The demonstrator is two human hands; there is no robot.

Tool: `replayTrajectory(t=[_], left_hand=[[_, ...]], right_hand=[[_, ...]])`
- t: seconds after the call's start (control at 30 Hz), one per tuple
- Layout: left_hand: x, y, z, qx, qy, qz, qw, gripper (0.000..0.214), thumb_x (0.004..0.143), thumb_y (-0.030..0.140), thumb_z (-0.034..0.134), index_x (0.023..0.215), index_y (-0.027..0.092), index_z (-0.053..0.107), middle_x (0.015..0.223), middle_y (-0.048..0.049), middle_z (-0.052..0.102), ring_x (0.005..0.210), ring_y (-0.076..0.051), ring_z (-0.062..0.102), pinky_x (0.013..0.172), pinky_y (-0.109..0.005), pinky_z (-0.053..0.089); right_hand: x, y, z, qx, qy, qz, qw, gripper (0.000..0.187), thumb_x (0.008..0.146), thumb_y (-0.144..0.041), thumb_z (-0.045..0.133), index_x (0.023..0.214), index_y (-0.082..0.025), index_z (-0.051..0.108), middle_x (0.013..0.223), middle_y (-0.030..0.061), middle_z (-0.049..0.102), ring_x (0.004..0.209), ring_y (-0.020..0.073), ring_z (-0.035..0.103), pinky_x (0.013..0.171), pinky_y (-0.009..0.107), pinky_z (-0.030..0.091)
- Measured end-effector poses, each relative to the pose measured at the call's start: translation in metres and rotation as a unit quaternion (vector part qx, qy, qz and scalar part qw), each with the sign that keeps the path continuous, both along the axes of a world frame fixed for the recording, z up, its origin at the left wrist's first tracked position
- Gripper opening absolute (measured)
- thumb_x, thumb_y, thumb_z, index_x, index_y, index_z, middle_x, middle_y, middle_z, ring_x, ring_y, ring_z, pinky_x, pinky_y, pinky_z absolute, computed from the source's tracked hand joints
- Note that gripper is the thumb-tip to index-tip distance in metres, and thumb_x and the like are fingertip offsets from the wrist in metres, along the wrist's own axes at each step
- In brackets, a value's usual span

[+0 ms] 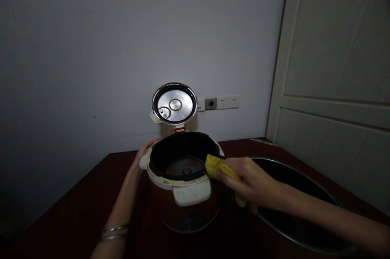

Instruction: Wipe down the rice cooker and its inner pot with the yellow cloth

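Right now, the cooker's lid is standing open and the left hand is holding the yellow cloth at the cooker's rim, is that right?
Not quite: the head view shows the right hand holding the yellow cloth at the rim of the cooker, while the left hand is at its other side. The lid is indeed standing open.

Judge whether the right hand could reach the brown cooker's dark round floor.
Probably yes: the round, silver-lined lid stands open, leaving that floor uncovered; the right hand, holding yellow cloth, is at the rim.
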State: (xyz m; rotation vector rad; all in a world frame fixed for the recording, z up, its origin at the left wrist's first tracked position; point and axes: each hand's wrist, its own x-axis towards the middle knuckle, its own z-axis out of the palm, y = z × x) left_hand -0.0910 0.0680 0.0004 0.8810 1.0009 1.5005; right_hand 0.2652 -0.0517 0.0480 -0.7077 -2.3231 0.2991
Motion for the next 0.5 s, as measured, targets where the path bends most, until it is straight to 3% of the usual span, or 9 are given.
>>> replayTrajectory(t=[0.07, 0.13, 0.2, 0.27, 0.33, 0.4, 0.5], left_hand=[[-0.001, -0.001, 0.000, 0.002, 0.004, 0.017, 1.000, 0.027, 0.079, 0.015, 0.051, 0.098, 0.013, 0.069, 0.076, -0.0031, 0.073, 0.063, -0.016, 0.065, 0.066, -0.025, 0.051], [-0.002, -0.004, 0.000, 0.005, 0.009, 0.031, 0.999, 0.025, 0.079, 0.016, 0.051, 0.095, 0.013, 0.069, 0.076, -0.0036, 0.073, 0.064, -0.016, 0.065, 0.066, -0.025, 0.051], [-0.005, -0.007, 0.001, 0.015, 0.014, 0.050, 0.999, 0.023, 0.078, 0.017, 0.052, 0.092, 0.012, 0.069, 0.079, -0.0053, 0.073, 0.067, -0.017, 0.066, 0.067, -0.025, 0.051], [-0.008, -0.013, 0.002, 0.024, 0.020, 0.067, 0.997, 0.022, 0.076, 0.018, 0.055, 0.090, 0.010, 0.069, 0.082, -0.0072, 0.073, 0.071, -0.018, 0.067, 0.070, -0.026, 0.050], [-0.011, -0.020, 0.003, 0.036, 0.032, 0.081, 0.996, 0.021, 0.074, 0.019, 0.057, 0.088, 0.010, 0.070, 0.085, -0.0079, 0.073, 0.076, -0.020, 0.067, 0.073, -0.027, 0.049], [-0.013, -0.025, 0.004, 0.043, 0.076, 0.093, 0.992, 0.020, 0.072, 0.021, 0.058, 0.085, 0.012, 0.070, 0.087, -0.0068, 0.073, 0.080, -0.020, 0.066, 0.075, -0.027, 0.048], [-0.014, -0.028, 0.008, 0.050, 0.172, 0.102, 0.979, 0.020, 0.070, 0.024, 0.056, 0.080, 0.014, 0.069, 0.084, -0.0050, 0.072, 0.079, -0.019, 0.063, 0.075, -0.027, 0.047]], right_hand=[[0.001, 0.006, 0.015, -0.069, 0.061, -0.040, 0.995, 0.044, 0.089, -0.041, 0.044, 0.053, -0.019, 0.054, 0.047, -0.0004, 0.050, 0.043, 0.0097, 0.043, 0.043, 0.022, 0.034], [-0.004, 0.014, 0.033, -0.063, 0.113, -0.077, 0.989, 0.048, 0.089, -0.045, 0.043, 0.049, -0.019, 0.048, 0.044, -0.0016, 0.044, 0.040, 0.0085, 0.038, 0.039, 0.022, 0.027], [-0.017, 0.020, 0.051, 0.024, 0.125, -0.094, 0.987, 0.047, 0.089, -0.043, 0.043, 0.050, -0.019, 0.047, 0.045, -0.0017, 0.043, 0.041, 0.0084, 0.038, 0.041, 0.022, 0.027], [-0.040, 0.022, 0.063, 0.143, 0.079, -0.068, 0.984, 0.036, 0.089, -0.037, 0.046, 0.060, -0.018, 0.054, 0.054, 0.0004, 0.052, 0.049, 0.0105, 0.047, 0.048, 0.023, 0.033], [-0.072, 0.022, 0.064, 0.251, -0.004, -0.018, 0.968, 0.022, 0.087, -0.032, 0.051, 0.079, -0.015, 0.062, 0.074, 0.0063, 0.063, 0.065, 0.0161, 0.057, 0.058, 0.027, 0.041], [-0.107, 0.021, 0.054, 0.326, -0.098, 0.026, 0.940, 0.020, 0.085, -0.028, 0.055, 0.091, -0.011, 0.063, 0.090, 0.0130, 0.066, 0.081, 0.0217, 0.060, 0.069, 0.031, 0.045], [-0.154, 0.022, 0.033, 0.351, -0.199, 0.073, 0.912, 0.019, 0.087, -0.023, 0.054, 0.094, -0.008, 0.062, 0.090, 0.0155, 0.067, 0.085, 0.0221, 0.062, 0.075, 0.034, 0.047]])
